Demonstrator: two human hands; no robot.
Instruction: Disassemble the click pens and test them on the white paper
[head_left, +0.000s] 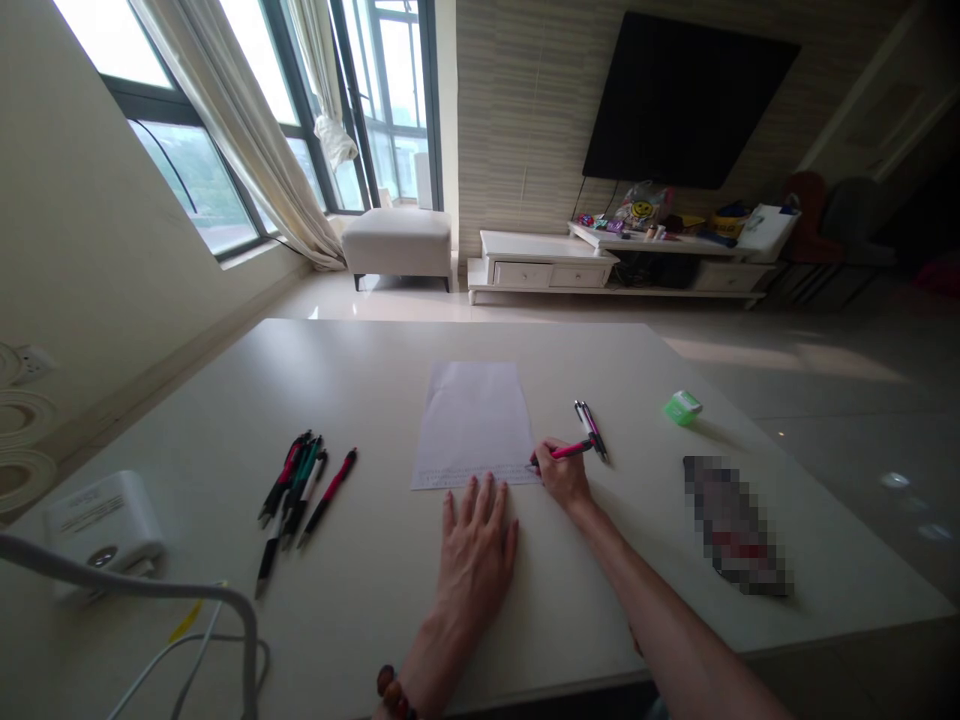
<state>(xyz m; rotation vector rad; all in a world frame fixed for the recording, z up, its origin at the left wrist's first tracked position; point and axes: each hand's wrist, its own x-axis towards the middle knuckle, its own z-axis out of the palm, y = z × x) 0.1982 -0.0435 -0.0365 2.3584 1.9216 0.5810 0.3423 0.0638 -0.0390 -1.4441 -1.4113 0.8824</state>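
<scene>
A sheet of paper (pixel 476 415) lies on the white table (pixel 337 360), with lines of small handwriting along its near edge. My right hand (pixel 561 478) grips a pink and black pen (pixel 571 450), its tip at the sheet's near right corner. Flat on the table, my left hand (pixel 478 540) spreads its fingers, the fingertips touching the near edge of the paper. Just beyond my right hand lie a couple of pens (pixel 592 428). On the left is a loose cluster of several pens (pixel 292 490), with a red and black pen (pixel 330 495) beside it.
A small green box (pixel 682 407) stands at the right, with a blurred-out dark item (pixel 735 525) nearer me. At the left are a white device (pixel 105 530) and a grey cable (pixel 150 585). Beyond the table stand an ottoman (pixel 397 240) and a TV cabinet (pixel 540 260).
</scene>
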